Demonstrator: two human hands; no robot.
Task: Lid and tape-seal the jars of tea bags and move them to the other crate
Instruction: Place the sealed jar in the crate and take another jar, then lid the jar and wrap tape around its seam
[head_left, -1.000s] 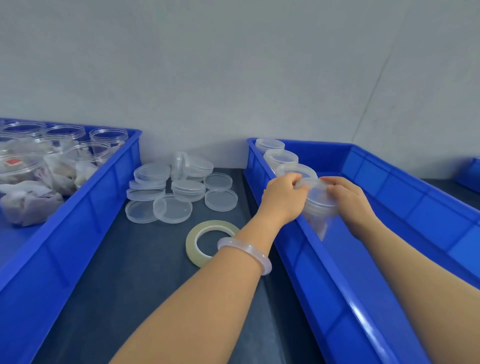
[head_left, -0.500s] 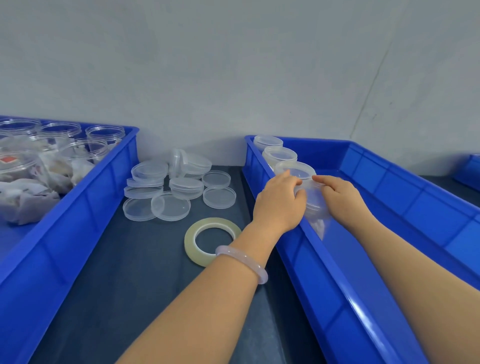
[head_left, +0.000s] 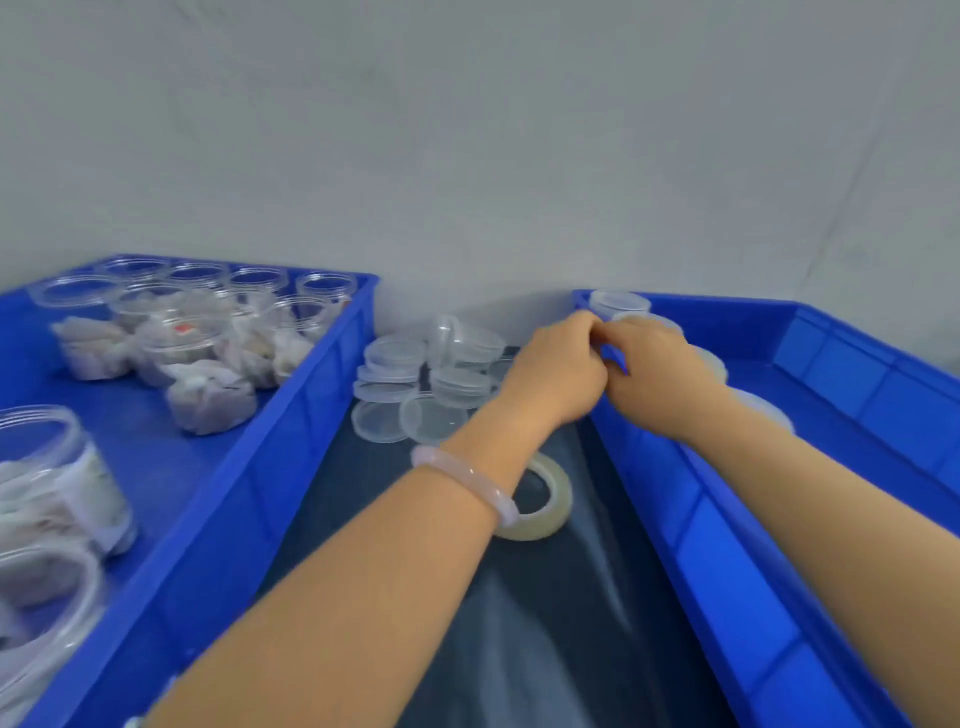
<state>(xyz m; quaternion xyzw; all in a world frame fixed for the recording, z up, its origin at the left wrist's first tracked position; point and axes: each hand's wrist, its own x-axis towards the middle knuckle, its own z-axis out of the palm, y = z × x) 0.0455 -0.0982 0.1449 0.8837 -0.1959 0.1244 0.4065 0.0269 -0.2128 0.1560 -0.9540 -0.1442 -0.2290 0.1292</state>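
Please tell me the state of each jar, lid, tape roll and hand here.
Left-crate jars, open, no lids.
Right-crate jars, lidded, upright.
Loose lids, piled on the table.
Tape roll, lying flat.
Left hand, fingers curled; grip unclear.
Right hand, fingers curled; grip unclear.

Up top, a plain pale grey wall (head_left: 467, 130) fills the whole upper half of the view, matte and bare. Over on the right a thin faint line (head_left: 841, 213) runs slanting down across it, a seam or a crack, hard to say which. Where the wall meets the work surface sits a soft grey shadow (head_left: 483, 306). The table top (head_left: 545, 639) is dark, close to black-blue, covered with a sheet that shows wrinkles and a dull sheen along its folds. The light is even and diffuse, the shadows soft-edged; its source is out of view.
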